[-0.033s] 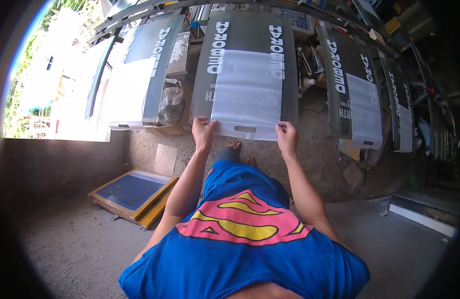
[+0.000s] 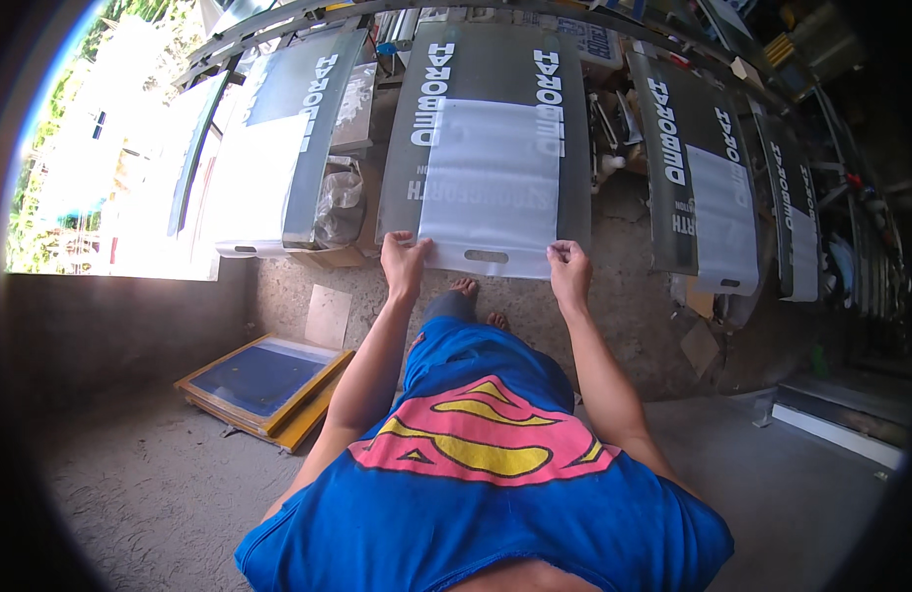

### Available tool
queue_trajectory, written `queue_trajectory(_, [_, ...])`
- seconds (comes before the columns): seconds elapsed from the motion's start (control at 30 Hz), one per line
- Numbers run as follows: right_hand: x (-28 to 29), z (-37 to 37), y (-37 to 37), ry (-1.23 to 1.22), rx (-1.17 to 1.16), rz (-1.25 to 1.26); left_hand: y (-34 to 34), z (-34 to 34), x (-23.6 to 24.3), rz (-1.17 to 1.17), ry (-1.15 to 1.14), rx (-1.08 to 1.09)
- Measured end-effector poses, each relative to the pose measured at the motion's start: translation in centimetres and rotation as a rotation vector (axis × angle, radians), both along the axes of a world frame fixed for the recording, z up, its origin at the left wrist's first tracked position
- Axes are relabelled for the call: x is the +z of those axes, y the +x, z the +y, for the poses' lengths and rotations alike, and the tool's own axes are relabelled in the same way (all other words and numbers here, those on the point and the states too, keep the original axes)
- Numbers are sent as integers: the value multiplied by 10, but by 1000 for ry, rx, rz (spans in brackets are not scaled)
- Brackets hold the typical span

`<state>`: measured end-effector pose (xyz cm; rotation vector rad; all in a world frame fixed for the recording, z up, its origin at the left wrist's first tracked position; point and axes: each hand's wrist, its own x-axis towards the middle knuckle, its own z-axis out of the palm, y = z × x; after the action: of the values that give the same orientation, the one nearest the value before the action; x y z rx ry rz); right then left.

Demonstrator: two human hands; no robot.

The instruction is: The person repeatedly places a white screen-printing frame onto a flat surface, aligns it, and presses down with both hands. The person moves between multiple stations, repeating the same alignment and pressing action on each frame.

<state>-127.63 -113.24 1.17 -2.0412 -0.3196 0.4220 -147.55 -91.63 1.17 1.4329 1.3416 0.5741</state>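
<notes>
A white translucent plastic bag (image 2: 489, 183) with an oval cut-out handle lies flat on a dark printing board (image 2: 399, 168) in front of me. The board's white lettering shows faintly through the bag. My left hand (image 2: 404, 264) pinches the bag's near left corner between thumb and fingers. At the near right corner, my right hand (image 2: 569, 268) is closed in a similar pinch. The bag's near edge, with the handle slot, hangs slightly past the board's edge between my hands.
Similar boards with white bags stand at left (image 2: 323, 148) and right (image 2: 663, 168). Wooden-framed screens (image 2: 264, 380) lie on the floor at lower left. A crumpled clear plastic bag (image 2: 338, 202) sits between boards. A white-edged slab (image 2: 836, 434) lies at lower right.
</notes>
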Motion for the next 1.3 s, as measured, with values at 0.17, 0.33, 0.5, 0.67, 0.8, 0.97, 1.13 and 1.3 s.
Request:
queue_trajectory(0.17, [-6, -4, -1, -67, -17, -71, -6, -1, -12, -7, -26, 2])
queue_trajectory(0.33, [-7, 3, 0, -29, -49, -28, -5, 6, -28, -108, -17, 31])
queue_trajectory(0.5, [-19, 3, 1, -8, -65, -40, -4, 8, -33, -188, -54, 44])
queue_trajectory(0.67, [-18, 4, -1, 9, -59, -25, -7, 7, -30, -266, -100, 42])
queue_trajectory(0.8, [-21, 6, -1, 27, -60, -25, -11, 8, -39, -332, -88, 4])
queue_trajectory(0.97, [-21, 4, 1, 41, -66, 28, -10, 9, -38, -358, -77, -18])
queue_trajectory(1.13, [-24, 3, 2, 117, -92, 102, -10, 9, -35, -353, -103, -17])
queue_trajectory(1.3, [-23, 3, 3, 132, -88, 120, -10, 9, -35, -338, -91, -17])
